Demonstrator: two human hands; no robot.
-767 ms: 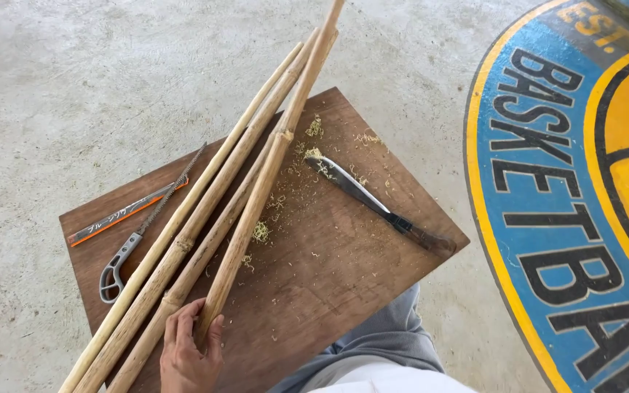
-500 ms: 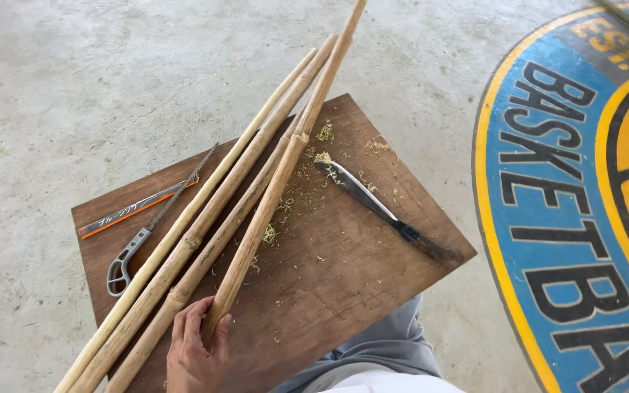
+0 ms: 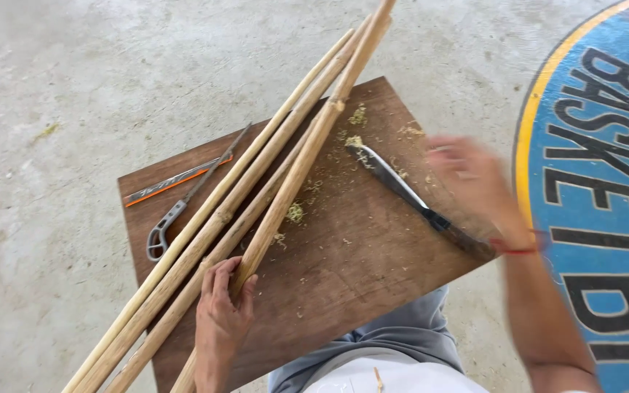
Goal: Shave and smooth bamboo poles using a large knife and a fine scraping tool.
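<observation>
Left hand [image 3: 221,311] wrapped around the near part of one bamboo pole [image 3: 294,171], fingers curled over the top, thumb against the side. Pole angled up and away across the wooden board [image 3: 373,262], far end running out past the board's far edge. Three more bamboo poles [image 3: 205,225] lying just left of the held one, roughly parallel, all crossing the board from its near left corner toward the far right.

Right hand [image 3: 467,175] blurred in motion, hovering over the board's right side, fingers apparently spread and holding nothing visible; exact opening hard to tell through the blur. Red band at that wrist.

Knife [image 3: 416,200] flat on the board just beneath and left of the right hand, blade tip toward the board's far edge near the poles, dark handle toward the near right corner. Not touched by either hand.

Small saw [image 3: 191,193] with grey handle on the board's left part, beside an orange-edged flat tool [image 3: 176,182]. Pale shavings [image 3: 296,212] scattered on the board around the poles.
</observation>
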